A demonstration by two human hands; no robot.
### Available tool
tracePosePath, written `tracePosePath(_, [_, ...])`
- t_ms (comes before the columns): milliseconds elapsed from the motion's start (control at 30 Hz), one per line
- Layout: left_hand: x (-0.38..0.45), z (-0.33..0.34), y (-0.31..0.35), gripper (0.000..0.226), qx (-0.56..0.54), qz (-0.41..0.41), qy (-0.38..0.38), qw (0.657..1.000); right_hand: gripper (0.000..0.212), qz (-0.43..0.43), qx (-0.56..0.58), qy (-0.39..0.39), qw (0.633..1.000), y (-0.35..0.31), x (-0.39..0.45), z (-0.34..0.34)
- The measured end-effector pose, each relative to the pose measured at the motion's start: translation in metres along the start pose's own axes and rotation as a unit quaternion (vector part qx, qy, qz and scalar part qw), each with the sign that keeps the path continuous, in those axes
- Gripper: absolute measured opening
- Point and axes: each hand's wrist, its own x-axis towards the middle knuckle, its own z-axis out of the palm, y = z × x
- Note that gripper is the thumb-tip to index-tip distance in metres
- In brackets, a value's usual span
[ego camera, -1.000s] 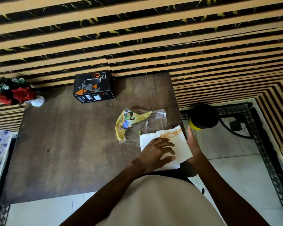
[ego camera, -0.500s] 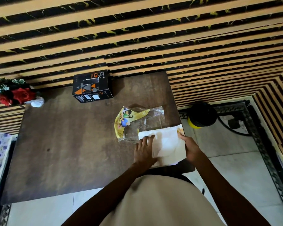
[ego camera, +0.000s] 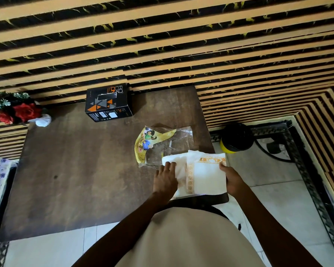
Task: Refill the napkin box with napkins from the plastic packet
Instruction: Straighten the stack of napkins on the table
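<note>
Napkins: one white stack [ego camera: 206, 176] with orange-patterned borders, at the near right corner of the surface [ego camera: 85, 170]; the sheet count cannot be told.
Left hand [ego camera: 167, 179]: fingers straight, pressing flat on the stack's left part.
Right hand [ego camera: 232, 179]: grasps the stack's right edge, thumb on top.
Plastic packet [ego camera: 162, 145]: one, yellow and clear, just behind the stack, touching it.
Box [ego camera: 108, 102]: one, black and orange, at the far edge, well apart.
Flowers [ego camera: 14, 109]: one bunch of red ones, far left corner.
</note>
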Motion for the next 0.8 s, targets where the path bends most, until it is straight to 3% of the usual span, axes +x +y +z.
tracePosePath(100, [0.000,0.000,0.008,0.053,0.035,0.055,0.016,0.998,0.016,-0.012,-0.007,-0.016,1.000,0.002,-0.003,0.001])
tracePosePath(200, [-0.002,0.004,0.015,0.046,0.048,0.104,-0.003,0.993,0.018,-0.024,0.001,-0.022,0.999,0.005,-0.003,0.001])
tracePosePath(333, [-0.004,0.013,0.013,0.052,0.017,0.074,-0.071,0.995,0.026,-0.031,0.011,-0.008,0.999,0.007,-0.002,0.005])
tracePosePath(567, [-0.004,0.015,0.015,0.035,0.076,0.089,-0.041,0.992,0.038,-0.031,0.032,0.081,0.996,0.009,0.005,-0.001])
tracePosePath(667, [0.000,0.014,0.014,0.031,-0.039,-0.005,-0.003,0.999,0.040,-0.056,0.069,0.067,0.994,0.000,-0.003,-0.001])
tracePosePath(800, [0.012,0.009,0.000,0.022,-0.258,-0.191,0.045,0.946,0.034,-0.050,0.094,-0.035,0.994,-0.018,-0.023,0.012])
